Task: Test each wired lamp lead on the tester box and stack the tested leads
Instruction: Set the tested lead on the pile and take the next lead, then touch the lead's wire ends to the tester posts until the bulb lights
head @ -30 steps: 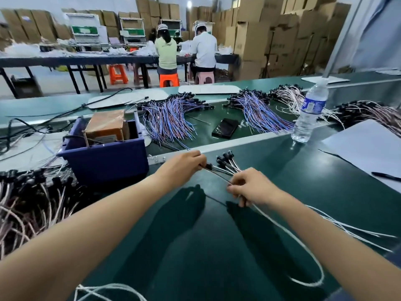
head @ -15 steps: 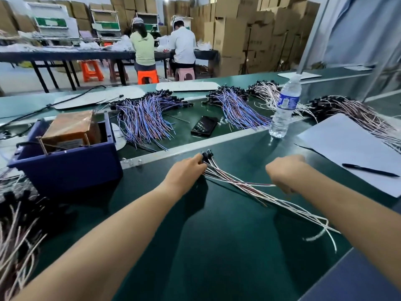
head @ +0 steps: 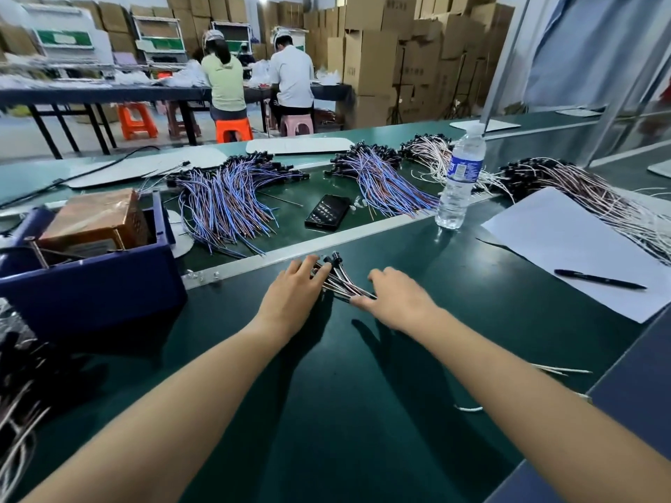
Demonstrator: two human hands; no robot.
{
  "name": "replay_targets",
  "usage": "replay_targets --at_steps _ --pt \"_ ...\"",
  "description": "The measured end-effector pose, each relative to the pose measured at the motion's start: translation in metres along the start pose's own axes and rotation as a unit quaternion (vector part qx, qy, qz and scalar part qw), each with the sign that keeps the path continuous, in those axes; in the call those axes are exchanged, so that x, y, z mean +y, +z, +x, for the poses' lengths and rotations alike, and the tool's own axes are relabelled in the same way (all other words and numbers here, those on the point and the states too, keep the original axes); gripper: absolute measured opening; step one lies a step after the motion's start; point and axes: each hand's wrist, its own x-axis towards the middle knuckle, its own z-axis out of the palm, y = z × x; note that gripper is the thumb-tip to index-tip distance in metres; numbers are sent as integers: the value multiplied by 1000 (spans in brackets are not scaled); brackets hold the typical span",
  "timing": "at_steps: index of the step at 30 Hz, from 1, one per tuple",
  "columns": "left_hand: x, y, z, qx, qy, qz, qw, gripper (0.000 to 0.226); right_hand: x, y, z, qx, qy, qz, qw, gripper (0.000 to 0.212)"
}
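Note:
A small bundle of lamp leads (head: 339,281) with black lamp heads and white and brown wires lies on the green table, near the metal strip. My left hand (head: 294,294) rests with straight fingers on the heads' end. My right hand (head: 397,297) lies on the wires just to the right with its fingers spread. The wires run under my right forearm, and their loose ends (head: 559,370) show beyond it. The tester box (head: 96,219), brown and foil-faced, sits in a dark blue bin (head: 90,292) at the left.
A heap of leads (head: 18,390) lies at the left edge. Piles of blue-wired leads (head: 228,201) and white-brown leads (head: 584,190) cover the far belt. A phone (head: 328,212), a water bottle (head: 459,176), and paper (head: 566,245) with a pen (head: 599,278) lie nearby.
The bundle, held up in both hands a second ago, now lies on the table. My right hand let go, drew right, then came back onto the wires with spread fingers.

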Motion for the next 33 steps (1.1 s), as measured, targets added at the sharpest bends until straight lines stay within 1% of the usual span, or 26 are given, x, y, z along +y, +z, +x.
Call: replay_targets --at_steps 2,4,6,8,11,14,17,19,20,22,24,27,29,31,33 --pt "2 2 5 -33 11 -8 999 68 -7 18 -6 48 -24 -24 998 44" --pt "6 4 8 -75 12 -77 994 68 -8 35 -11 115 -50 -42 991 32" --pt "10 9 9 -115 30 -136 984 64 -5 47 -15 155 -66 -20 986 32" --pt "11 13 9 -131 46 -126 982 58 1 53 -17 153 -82 31 984 41" --pt "11 12 8 -137 40 -111 984 55 6 58 -18 108 -94 60 988 58" --pt "9 4 -1 -111 49 -99 988 57 5 59 -18 103 -96 60 988 63" --pt "-12 -16 -17 -68 66 -110 989 54 5 57 -22 134 -99 60 984 64" --pt "-36 -38 -34 -72 82 -128 986 50 2 55 -26 185 -110 55 975 62" --pt "-49 -50 -45 -76 90 -130 985 51 -4 53 -29 208 -120 71 968 60" --pt "-77 -72 -78 -78 100 -109 986 54 -27 50 -37 238 -151 110 953 56" --pt "-101 -91 -122 -81 92 -68 990 52 -61 52 -45 254 -197 144 936 49" --pt "-125 -113 -196 -71 52 40 995 39 -131 61 -60 229 -278 215 908 41" --pt "-135 -123 -232 -81 -6 81 993 38 -175 71 -66 205 -322 255 888 36" --pt "-145 -128 -262 -109 -64 100 987 43 -216 79 -69 151 -339 313 874 31" --pt "-157 -127 -282 -132 -95 88 983 45 -247 83 -65 97 -326 371 864 30"
